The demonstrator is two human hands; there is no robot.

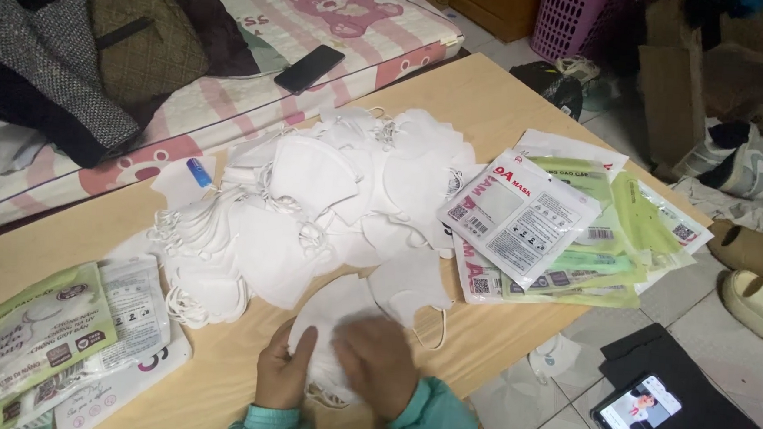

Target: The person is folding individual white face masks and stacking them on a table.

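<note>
Both my hands rest on a small stack of white face masks (333,312) at the near edge of a low wooden table (492,98). My left hand (283,375) grips the stack's left edge, thumb on top. My right hand (378,362) lies flat over the stack, fingers curled and blurred. Both sleeves are teal. Just beyond spreads a big loose pile of white masks (312,202) with ear loops. Printed plastic mask bags (520,217) lie fanned out to the right, and more filled green and white bags (53,337) sit at the left.
A mattress (339,29) with a pink bear sheet borders the table's far side, carrying a dark phone (309,68) and clothes. A small blue lighter (198,173) lies by the pile. On the tiled floor at right are a lit phone (638,411), slippers and cardboard.
</note>
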